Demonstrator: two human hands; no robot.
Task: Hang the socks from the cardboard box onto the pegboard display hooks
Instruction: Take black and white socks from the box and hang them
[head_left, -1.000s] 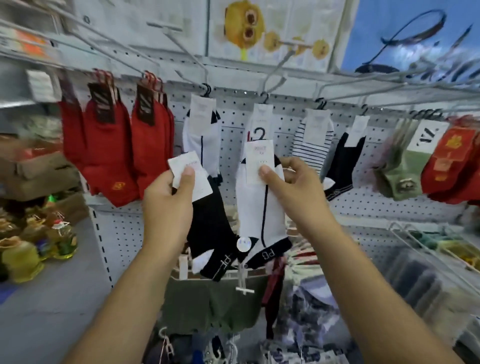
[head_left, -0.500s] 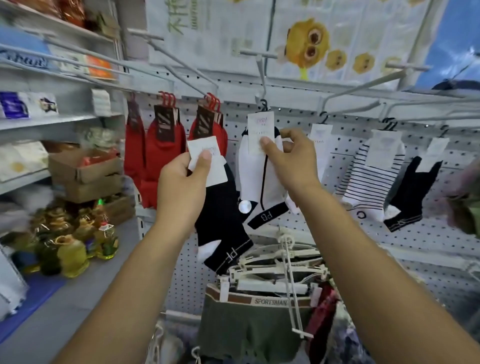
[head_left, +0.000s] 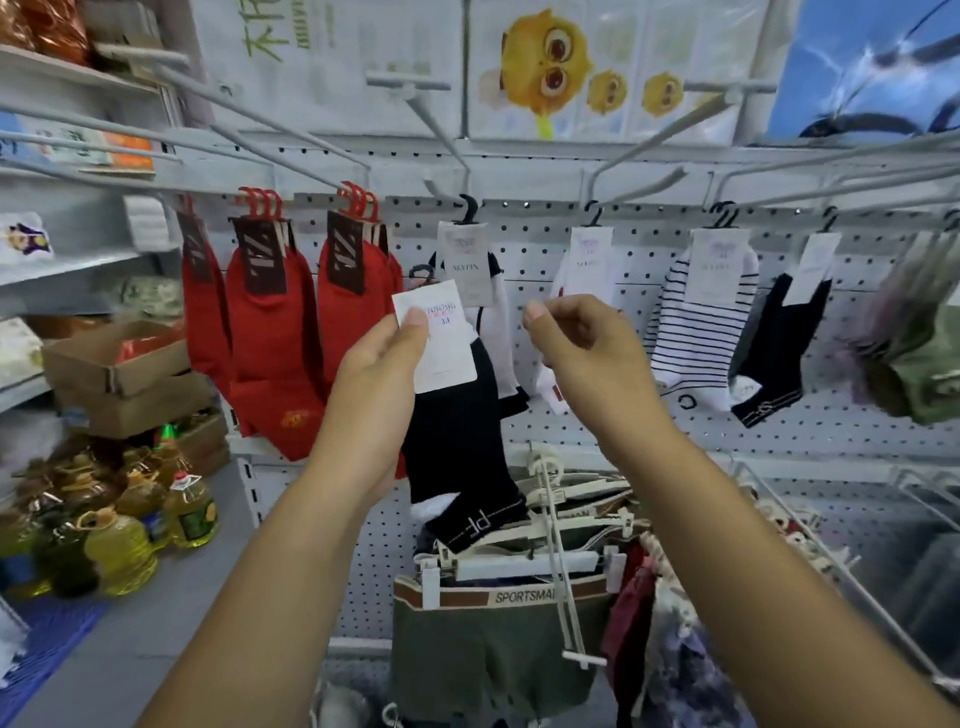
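My left hand (head_left: 382, 379) pinches the white card label of a black sock pair (head_left: 457, 447) with white toe, held up in front of the pegboard (head_left: 540, 260). Behind it a white sock pair (head_left: 491, 312) with a black stripe hangs by its black hanger from a grey hook (head_left: 441, 140). My right hand (head_left: 582, 348) hovers just right of that sock, fingers loosely curled and holding nothing. More socks hang along the row: white (head_left: 582, 270), striped (head_left: 696, 322), black (head_left: 779, 343), and red pairs (head_left: 270, 322) on the left.
Long grey hooks jut toward me overhead. Cardboard boxes (head_left: 119, 374) and oil bottles (head_left: 124, 530) stand at the left. Hangers with underwear (head_left: 498, 644) hang below the socks. A wire basket (head_left: 852, 561) sticks out at the lower right. Green socks (head_left: 914, 364) hang far right.
My right hand has let go of the white sock, which now hangs on the hook, and has drawn back to the right. My left hand still holds the black pair.
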